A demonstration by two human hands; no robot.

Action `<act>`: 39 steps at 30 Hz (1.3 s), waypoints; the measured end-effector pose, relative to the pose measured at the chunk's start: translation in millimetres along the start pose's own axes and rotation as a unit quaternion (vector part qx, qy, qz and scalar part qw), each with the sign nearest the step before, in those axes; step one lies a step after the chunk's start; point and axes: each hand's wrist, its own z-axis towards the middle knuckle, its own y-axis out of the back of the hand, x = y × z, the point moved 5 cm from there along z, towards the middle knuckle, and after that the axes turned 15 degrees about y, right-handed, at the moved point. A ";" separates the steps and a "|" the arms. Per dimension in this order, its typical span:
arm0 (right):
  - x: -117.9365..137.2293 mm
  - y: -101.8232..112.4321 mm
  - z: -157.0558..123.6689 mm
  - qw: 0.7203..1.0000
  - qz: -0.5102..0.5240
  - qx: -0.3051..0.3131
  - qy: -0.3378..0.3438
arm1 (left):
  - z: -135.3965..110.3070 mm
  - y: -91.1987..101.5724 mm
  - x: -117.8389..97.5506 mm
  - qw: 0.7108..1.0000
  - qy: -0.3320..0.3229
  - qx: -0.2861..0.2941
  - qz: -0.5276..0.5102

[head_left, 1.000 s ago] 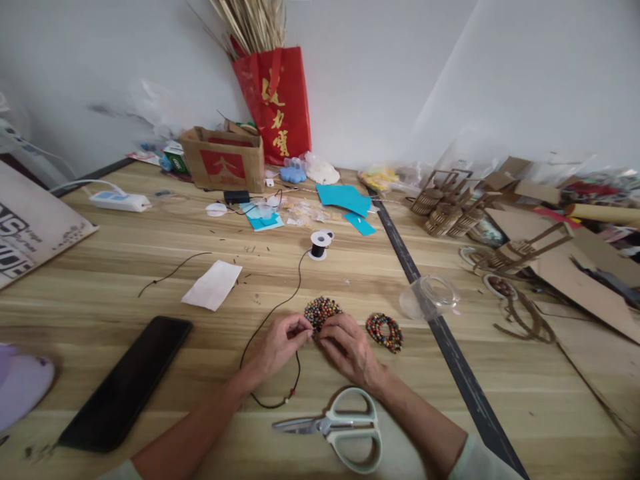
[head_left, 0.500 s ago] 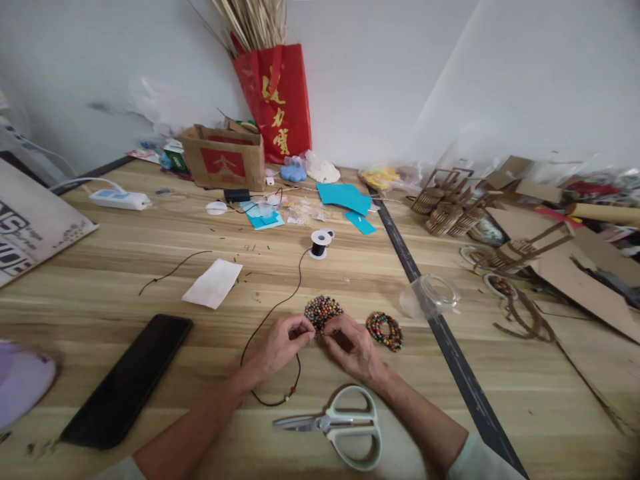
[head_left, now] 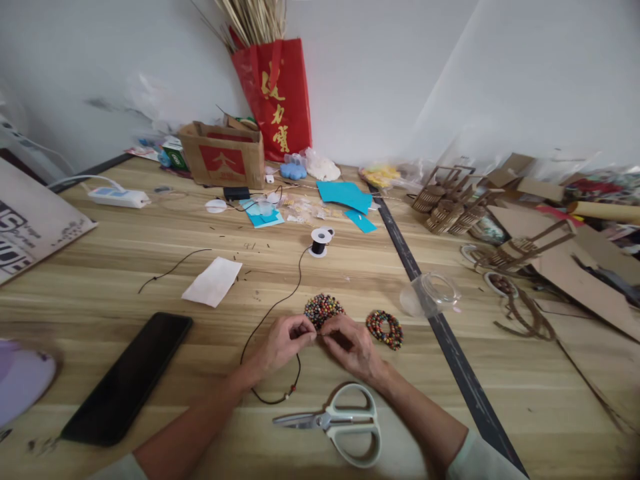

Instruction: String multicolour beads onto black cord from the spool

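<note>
My left hand is closed in a pinch on a thin black cord, whose end by the fingertips is too small to see. The cord runs from a white-flanged spool, loops towards me, and carries a few small beads. Facing it, my right hand is also pinched; what sits between its fingertips is too tiny to make out. Just beyond both hands lies a pile of multicoloured beads. A coiled string of similar beads rests right of my right hand.
Pale-handled scissors lie in front of me, between my forearms. A black phone and a white paper piece are at left. A clear plastic container lies at right, with small woven baskets beyond.
Both hands stay at nearly the same spot, fingertips still close together. The view has shifted very slightly; nothing else has visibly moved.
</note>
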 end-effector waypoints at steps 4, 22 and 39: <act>0.5 0.3 0.4 1.000 0.006 0.001 0.000 | 1.1 -0.4 1.0 1.000 -0.010 -0.001 0.003; -1.4 -0.9 0.3 1.000 0.019 0.012 -0.011 | 1.8 -0.9 3.4 0.999 -0.022 0.001 0.039; -0.9 -1.2 1.3 1.000 0.021 0.010 -0.002 | 1.5 -1.2 2.1 0.999 -0.021 0.002 0.046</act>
